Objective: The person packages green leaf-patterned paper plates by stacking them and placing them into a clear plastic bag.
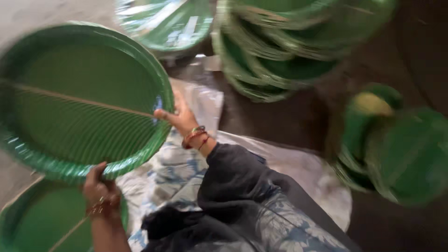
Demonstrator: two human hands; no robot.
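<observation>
I hold up a large round green plate (79,98) with a ribbed, leaf-like pattern and a pale line across its middle. My left hand (100,190) grips its lower rim from below. At the plate's right rim, my right hand (179,116) pinches the edge; it wears red bangles and a dark sleeve. The plate is tilted toward me. The whole picture is blurred by motion.
Another green plate (32,224) lies under the held one at the bottom left. A plastic-wrapped stack of plates (168,23) sits at the top, loose stacks (280,51) beside it, more plates (396,149) at the right. Clear plastic sheet (298,163) and patterned cloth cover my lap.
</observation>
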